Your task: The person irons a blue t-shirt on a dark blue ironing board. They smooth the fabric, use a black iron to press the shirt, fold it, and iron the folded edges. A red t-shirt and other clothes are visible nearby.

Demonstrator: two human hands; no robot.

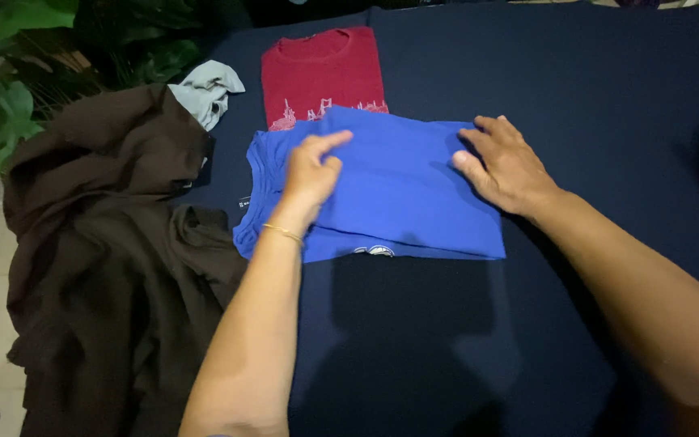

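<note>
Dark navy cloth (592, 97) covers the whole surface in front of me, and green leafy plants (10, 89) crowd the far left corner. Near the middle of that cloth lies a folded blue T-shirt (398, 202), its neckline toward my left and a bit of white print peeking out along its near edge. My left hand (313, 170) rests on the shirt's left half, fingers curled loosely with the forefinger stretched out across the fabric and the thumb tucked close (whether it nips a fold of cloth beneath, I cannot tell). A thin gold bracelet (283, 233) sits on that wrist. My right hand (505, 166) lies flat and open on the shirt's right end, fingers together and pointing left, palm pressing the fabric down. Just beyond the blue shirt, touching its far edge, is a folded red T-shirt (321, 73) with a pale printed design along its near edge. To my left, a heap of dark brown clothing (99, 259) spills over the table's side, with a small pale grey-green garment (208, 89) crumpled at its far end.
</note>
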